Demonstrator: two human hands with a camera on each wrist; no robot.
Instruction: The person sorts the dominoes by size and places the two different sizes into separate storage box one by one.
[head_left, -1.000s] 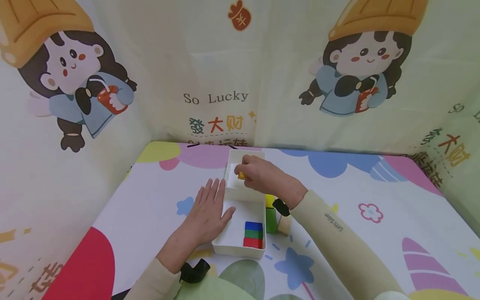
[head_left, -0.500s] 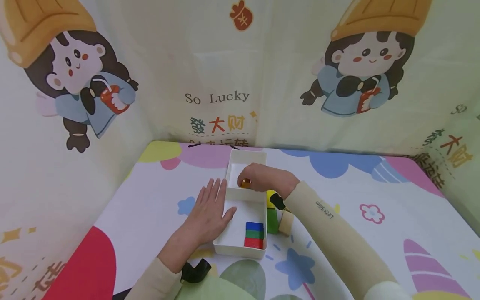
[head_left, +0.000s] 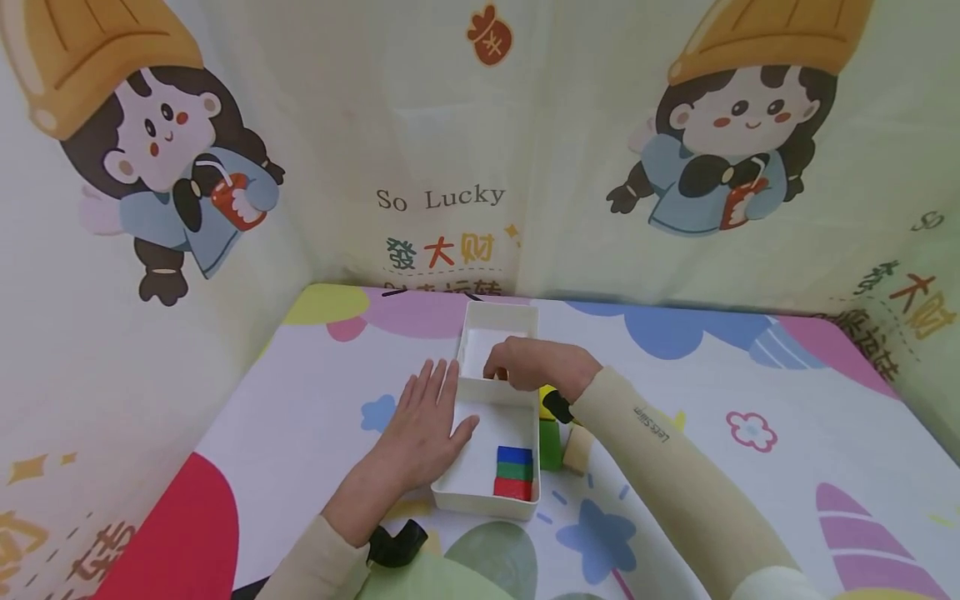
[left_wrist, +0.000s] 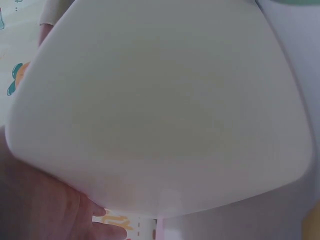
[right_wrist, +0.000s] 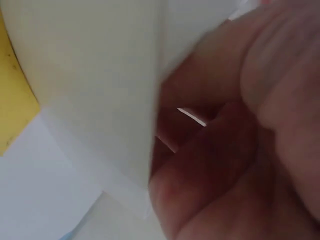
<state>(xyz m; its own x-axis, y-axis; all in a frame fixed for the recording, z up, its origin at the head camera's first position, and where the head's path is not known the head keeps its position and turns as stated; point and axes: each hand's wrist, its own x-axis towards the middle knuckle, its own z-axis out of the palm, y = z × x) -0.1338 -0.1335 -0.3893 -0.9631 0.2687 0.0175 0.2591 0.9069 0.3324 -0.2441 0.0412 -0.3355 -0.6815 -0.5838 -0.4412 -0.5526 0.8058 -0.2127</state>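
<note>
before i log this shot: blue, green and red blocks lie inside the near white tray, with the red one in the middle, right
Not quite: the red block isn't in the middle. The head view shows the green block between it and the blue block, all inside the near white tray.

Wall cloth (head_left: 570, 167): soft, slightly dim light; printed figures (head_left: 731, 133) stretched toward the left and right edges by the wide lens.
Tabletop (head_left: 675, 367): fairly even, muted light; a thin dark shadow along the far edge.
White box (left_wrist: 160, 100): grey, dull and out of focus in the left wrist view, outline bowed.
Left hand (left_wrist: 45, 202): dim, soft-edged there.
Right hand (right_wrist: 240, 150): blurred in its wrist view, deep shadow in its hollow.
Light source: cannot be told.
</note>
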